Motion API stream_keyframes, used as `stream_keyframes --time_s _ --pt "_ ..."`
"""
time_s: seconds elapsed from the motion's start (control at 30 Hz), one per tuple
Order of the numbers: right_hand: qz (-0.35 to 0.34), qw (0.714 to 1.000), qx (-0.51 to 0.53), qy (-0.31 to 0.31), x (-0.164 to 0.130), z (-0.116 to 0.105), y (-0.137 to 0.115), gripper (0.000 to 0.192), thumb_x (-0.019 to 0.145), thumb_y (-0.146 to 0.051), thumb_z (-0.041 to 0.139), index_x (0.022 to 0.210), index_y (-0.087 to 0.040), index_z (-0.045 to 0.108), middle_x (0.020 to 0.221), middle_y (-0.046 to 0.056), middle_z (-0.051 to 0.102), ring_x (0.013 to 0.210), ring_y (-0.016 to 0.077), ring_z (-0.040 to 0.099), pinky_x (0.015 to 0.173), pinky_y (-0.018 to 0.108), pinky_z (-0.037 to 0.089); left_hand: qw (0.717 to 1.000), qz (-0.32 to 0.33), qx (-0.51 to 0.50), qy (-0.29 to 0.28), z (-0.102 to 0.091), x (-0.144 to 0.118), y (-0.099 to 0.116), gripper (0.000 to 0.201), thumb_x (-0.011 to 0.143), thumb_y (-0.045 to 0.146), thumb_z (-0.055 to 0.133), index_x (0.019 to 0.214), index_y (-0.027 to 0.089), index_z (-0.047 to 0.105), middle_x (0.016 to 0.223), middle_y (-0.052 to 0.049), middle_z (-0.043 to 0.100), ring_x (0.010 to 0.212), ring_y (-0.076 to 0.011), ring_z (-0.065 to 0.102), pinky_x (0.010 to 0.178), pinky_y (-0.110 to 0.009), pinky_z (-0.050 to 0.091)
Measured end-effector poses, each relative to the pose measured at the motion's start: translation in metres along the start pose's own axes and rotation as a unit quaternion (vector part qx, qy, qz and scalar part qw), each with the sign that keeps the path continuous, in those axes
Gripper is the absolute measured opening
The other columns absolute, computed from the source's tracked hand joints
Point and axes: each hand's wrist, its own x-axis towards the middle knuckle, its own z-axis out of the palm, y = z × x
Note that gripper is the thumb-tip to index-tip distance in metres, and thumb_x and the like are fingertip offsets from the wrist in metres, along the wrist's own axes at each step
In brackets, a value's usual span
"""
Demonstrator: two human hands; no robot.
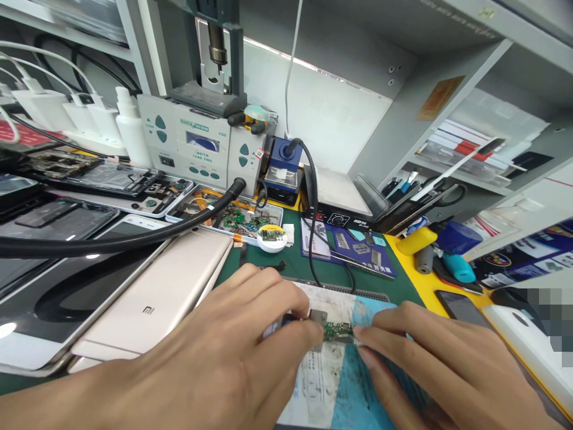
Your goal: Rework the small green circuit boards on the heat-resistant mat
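A small green circuit board (338,331) lies between my two hands, low in the middle of the head view. My left hand (242,334) comes in from the left with thumb and forefinger pinched on a flat grey metal piece (318,319), which meets the board's left end. Fingertips of my right hand (430,364) are closed on the board's right end. Beneath both hands is a stained white and blue work pad (326,394). My fingers hide parts of the board and the metal piece.
A gold phone back (152,298) lies left, beside other phones. Behind stand a hot-air station (197,143), a parts tray (215,224) and a round tin (272,239). A black hose (197,221) crosses the left; a black cable (315,203) hangs centrally.
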Motion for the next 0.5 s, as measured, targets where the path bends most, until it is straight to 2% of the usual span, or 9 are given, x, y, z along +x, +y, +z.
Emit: stream_keyframes --time_s 0.27,0.5 --pt "-0.030 0.999 -0.015 -0.019 -0.0028 0.0012 0.0012 0.013 0.096 -0.009 0.058 0.099 -0.013 0.069 0.086 0.007 0.064 0.071 0.0186 0.057 0.062 0.032 0.043 1.000 -0.010 -0.003 -0.010 -0.0021 0.0001 -0.0001 0.020 0.091 0.009 0.055 0.096 0.024 0.066 0.102 -0.005 0.064 0.091 -0.0208 0.060 0.087 -0.036 0.052" --pt "-0.029 0.999 -0.029 -0.017 -0.0040 0.0024 0.0020 0.013 0.097 -0.010 0.057 0.099 -0.013 0.070 0.087 0.007 0.064 0.071 0.0186 0.057 0.067 0.032 0.045 0.999 -0.027 -0.017 -0.024 -0.0024 -0.0067 -0.0009 0.021 0.092 0.011 0.056 0.102 0.026 0.066 0.108 -0.005 0.062 0.096 -0.0201 0.060 0.089 -0.035 0.052"
